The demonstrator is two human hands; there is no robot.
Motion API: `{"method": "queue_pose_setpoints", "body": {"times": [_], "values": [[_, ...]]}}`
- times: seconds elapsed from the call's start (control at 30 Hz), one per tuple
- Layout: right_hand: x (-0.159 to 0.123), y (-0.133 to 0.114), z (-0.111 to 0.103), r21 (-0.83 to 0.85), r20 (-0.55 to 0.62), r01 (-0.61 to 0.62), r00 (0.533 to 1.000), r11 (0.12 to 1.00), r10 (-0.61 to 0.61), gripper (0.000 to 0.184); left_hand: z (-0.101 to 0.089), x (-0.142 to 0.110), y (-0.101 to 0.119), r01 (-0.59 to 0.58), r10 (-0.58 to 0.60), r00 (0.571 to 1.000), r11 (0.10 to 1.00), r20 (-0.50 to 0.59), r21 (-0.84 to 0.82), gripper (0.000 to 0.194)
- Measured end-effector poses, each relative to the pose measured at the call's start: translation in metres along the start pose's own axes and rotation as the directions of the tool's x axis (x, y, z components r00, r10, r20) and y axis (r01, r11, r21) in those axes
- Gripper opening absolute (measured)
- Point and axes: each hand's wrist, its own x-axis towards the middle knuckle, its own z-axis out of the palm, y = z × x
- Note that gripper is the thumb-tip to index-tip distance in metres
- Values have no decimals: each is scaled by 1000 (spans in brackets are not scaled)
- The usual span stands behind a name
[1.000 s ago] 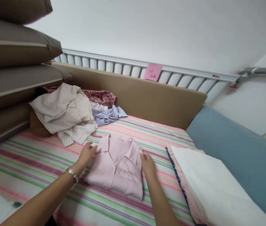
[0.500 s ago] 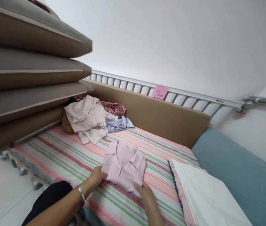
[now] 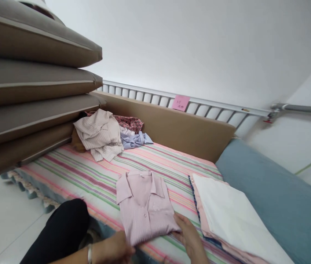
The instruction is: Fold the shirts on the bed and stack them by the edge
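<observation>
A folded pink striped shirt (image 3: pixel 144 205) with its collar up lies near the front edge of the striped bed cover (image 3: pixel 95 176). My left hand (image 3: pixel 118 249) grips its lower left corner, fingers curled under the fabric. At the lower right corner my right hand (image 3: pixel 190 236) holds the shirt with fingers tucked beneath it. The shirt's near end looks lifted off the bed.
A stack of folded clothes topped by a white piece (image 3: pixel 227 216) lies right of the shirt. A heap of unfolded garments (image 3: pixel 103 134) sits at the back left under stacked brown cushions (image 3: pixel 29 91). A blue pad (image 3: pixel 276 198) and a brown headboard (image 3: pixel 172 128) bound the bed.
The shirt has been drawn toward me and turned slightly. Both hands slid from its sides to its near corners. The camera pulled back and my dark-clad knee came into view.
</observation>
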Motion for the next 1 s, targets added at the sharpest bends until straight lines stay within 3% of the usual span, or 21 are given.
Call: {"method": "queue_pose_setpoints", "body": {"times": [0.1,0.13,0.17,0.2,0.27,0.3,0.33,0.37,0.43,0.53,0.63,0.77,0.83,0.93,0.97,1.0], "values": [[-7,7,-10,84,44,-22,999,996,19,57,-26,-8,28,-27,-9,995,938,102,346,20],[-9,10,-12,96,62,-32,998,995,26,59,-37,-8,45,-108,97,994,913,49,394,18],[-11,14,-14,106,79,-31,997,994,23,60,-47,-7,64,-176,233,970,873,-73,454,20],[-11,17,-16,112,93,-29,996,993,18,61,-56,-3,84,-230,383,905,804,-183,548,20],[-10,23,-18,102,90,-15,996,995,6,62,-70,12,122,-270,653,706,607,-275,748,21],[-8,23,-19,73,67,-4,998,997,-1,61,-74,23,137,-250,723,633,530,-277,811,23],[-5,22,-19,9,19,15,1000,1000,-15,59,-78,35,150,-229,763,589,472,-265,851,26],[0,18,-18,-108,-51,54,997,993,-59,55,-79,48,159,-209,777,577,440,-253,874,28],[11,5,-15,-406,-160,153,959,901,-235,45,-81,74,170,-196,773,595,405,-220,893,31],[32,-22,-1,-653,-128,264,885,710,-447,37,-79,105,177,-184,771,616,342,-163,922,29],[56,-44,23,-672,-68,302,884,676,-462,36,-76,122,183,-182,772,627,275,-104,944,26],[85,-55,50,-696,-9,317,894,644,-449,30,-73,121,185,-185,772,634,205,-42,961,24],[95,-54,59,-696,20,323,901,642,-433,25,-73,113,181,-206,799,601,172,-14,963,29],[105,-50,67,-671,67,350,907,654,-417,23,-79,105,172,-223,862,505,173,-38,959,33],[107,-49,69,-658,83,364,905,659,-417,24,-82,105,169,-203,867,493,195,-71,960,33],[109,-47,71,-648,95,376,902,662,-420,26,-85,108,166,-167,854,508,222,-109,961,32]]}}
